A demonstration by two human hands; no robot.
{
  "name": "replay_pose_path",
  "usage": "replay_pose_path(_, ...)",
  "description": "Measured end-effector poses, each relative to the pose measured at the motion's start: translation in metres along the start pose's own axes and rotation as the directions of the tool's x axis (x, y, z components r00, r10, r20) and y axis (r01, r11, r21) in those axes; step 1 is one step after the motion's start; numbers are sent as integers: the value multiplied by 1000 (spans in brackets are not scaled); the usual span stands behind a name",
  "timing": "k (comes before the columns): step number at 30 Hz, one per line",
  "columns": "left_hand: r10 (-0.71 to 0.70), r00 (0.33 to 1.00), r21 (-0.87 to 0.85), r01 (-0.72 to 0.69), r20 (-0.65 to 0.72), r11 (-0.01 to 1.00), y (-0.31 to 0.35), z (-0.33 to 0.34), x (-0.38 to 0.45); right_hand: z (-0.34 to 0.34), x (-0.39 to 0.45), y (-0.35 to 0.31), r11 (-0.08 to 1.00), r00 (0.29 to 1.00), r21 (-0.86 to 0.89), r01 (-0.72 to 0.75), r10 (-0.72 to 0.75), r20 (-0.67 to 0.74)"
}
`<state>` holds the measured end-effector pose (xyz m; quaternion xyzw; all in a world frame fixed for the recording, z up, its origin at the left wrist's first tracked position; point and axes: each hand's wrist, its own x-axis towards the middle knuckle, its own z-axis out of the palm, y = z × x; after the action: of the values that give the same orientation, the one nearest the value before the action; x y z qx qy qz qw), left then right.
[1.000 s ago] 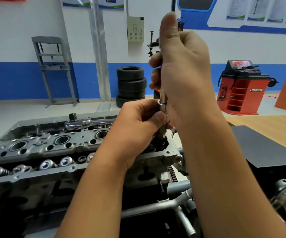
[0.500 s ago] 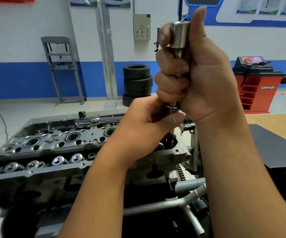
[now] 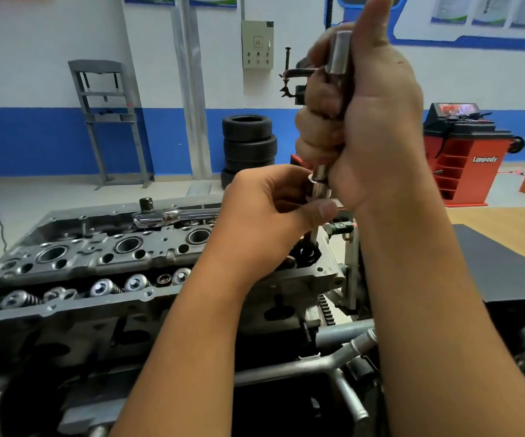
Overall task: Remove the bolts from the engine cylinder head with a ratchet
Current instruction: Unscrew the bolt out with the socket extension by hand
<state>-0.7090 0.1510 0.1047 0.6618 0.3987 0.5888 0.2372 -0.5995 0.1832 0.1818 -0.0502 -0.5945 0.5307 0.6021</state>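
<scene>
So, big stuff first: cylinder head (image 3: 103, 263) sits across the lower left, heavy cast metal, not going anywhere. Ratchet (image 3: 176, 214) lies idle on top of it, well apart from both hands. R hand (image 3: 371, 121) is fisted round a steel extension w/ socket (image 3: 338, 52), held upright. L hand (image 3: 273, 212) pinches the bolt (image 3: 316, 187) at its head, shank running down toward its hole. Bolt's prob. rigid, maybe oily; grip near the flange, lift straight.

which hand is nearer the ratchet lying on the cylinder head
Left. The left hand sits just right of the ratchet, over its handle end; the right hand is raised higher, further right.
</scene>
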Motion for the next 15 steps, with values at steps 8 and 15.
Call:
replay_pose_path(8, -25, 999, -81, 29, 44, 996, -1, -9, 1, 1, 1, 5, 990, 997, -136, 45, -36, 65)
replay_pose_path(15, -32, 999, -65, 35, 42, 997, 0, -6, 4, 3, 0, 9, 952, 965, -227, 206, -236, -116)
